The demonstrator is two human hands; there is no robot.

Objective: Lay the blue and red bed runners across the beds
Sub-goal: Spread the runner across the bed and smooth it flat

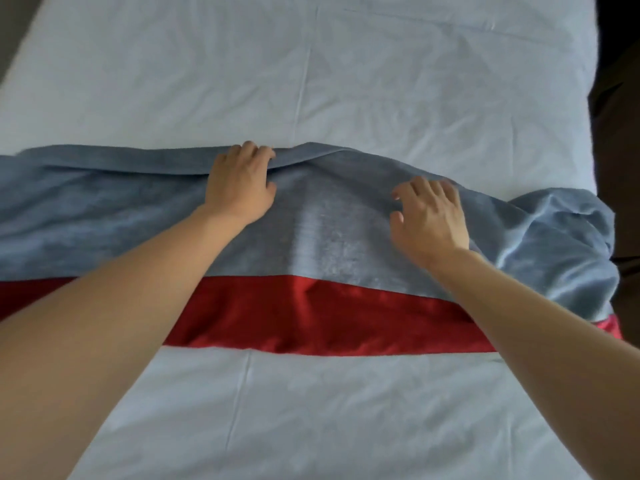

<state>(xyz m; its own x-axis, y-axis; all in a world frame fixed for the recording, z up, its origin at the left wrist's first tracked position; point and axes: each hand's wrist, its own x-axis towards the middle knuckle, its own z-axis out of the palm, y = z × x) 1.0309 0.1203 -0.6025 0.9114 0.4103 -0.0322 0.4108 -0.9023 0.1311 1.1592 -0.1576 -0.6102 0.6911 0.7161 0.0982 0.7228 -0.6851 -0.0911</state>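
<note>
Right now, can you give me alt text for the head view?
Two bare hands work a soft blue fabric bed runner lying across a white-sheeted bed: the left hand pinches its far edge, the right hand hovers open. A red satin runner peeks out beneath; the blue one bunches at the right.

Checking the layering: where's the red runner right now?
The red runner lies across the bed, its far edge under the blue runner.

Nothing to read here

I went over the whole view and I can't find any text, label, brand, number or sign: the bed sheet (346,81), the blue runner (329,230) and the red runner (329,317) are all plain fabric.
</note>
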